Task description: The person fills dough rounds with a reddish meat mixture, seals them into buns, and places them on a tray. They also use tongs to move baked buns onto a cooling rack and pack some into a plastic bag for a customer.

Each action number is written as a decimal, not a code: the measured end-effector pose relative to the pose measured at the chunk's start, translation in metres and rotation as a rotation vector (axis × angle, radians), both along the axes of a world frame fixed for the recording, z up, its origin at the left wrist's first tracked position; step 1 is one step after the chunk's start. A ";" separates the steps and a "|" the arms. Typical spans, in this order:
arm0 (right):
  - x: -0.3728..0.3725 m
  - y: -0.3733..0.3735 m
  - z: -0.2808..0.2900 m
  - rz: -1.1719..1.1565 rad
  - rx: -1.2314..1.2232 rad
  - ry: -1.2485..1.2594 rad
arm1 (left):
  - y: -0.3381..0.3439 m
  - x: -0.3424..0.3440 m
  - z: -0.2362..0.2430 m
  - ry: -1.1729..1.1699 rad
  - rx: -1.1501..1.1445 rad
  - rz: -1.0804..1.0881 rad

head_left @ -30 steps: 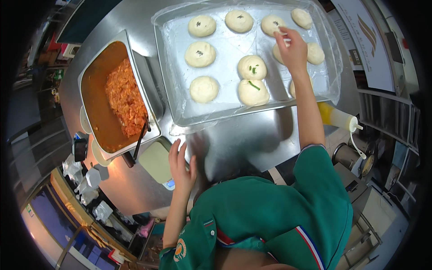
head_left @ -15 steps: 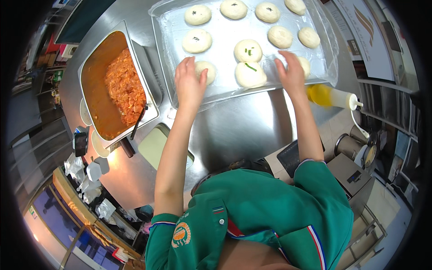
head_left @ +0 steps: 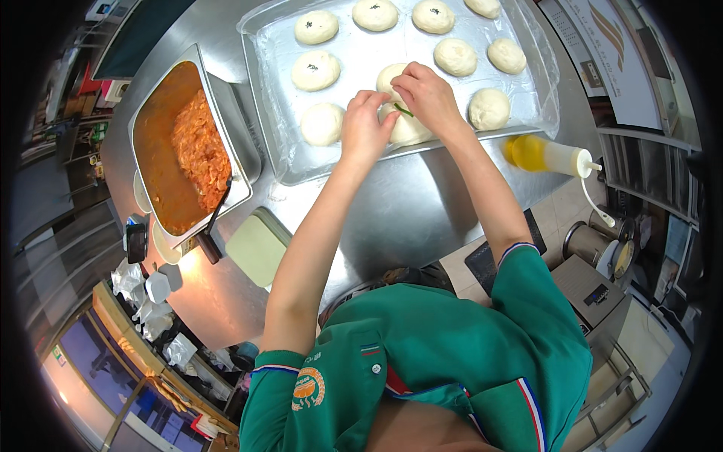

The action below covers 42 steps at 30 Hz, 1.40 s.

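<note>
My left hand and my right hand meet over the middle of the metal tray. Their fingertips are bent in close together, pinching at the edge between two dough buns; what they hold is too small or hidden to make out. The front dough bun carries a green strip on top. Behind it, the other dough bun is partly covered by my fingers. To the left sits a plain dough bun, and to the right another dough bun.
Several more buns, some with dark specks, sit farther back on the film-lined tray. A deep steel pan of reddish-orange filling stands left, a black-handled utensil at its corner. Nearby are a pale green lidded box and, right, an oil squeeze bottle.
Both hands have moved inward from the outer front buns to the two middle ones, their fingers drawing together. The outer buns they partly covered are now uncovered.
</note>
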State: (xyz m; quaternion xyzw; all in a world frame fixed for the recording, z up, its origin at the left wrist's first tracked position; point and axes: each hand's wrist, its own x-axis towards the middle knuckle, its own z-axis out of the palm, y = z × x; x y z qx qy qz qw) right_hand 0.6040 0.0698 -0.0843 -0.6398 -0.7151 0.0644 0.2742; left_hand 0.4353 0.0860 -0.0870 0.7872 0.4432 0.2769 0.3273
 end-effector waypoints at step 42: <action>-0.012 -0.021 0.034 -0.067 0.004 0.418 | -0.002 0.011 0.024 -1.008 -1.209 0.360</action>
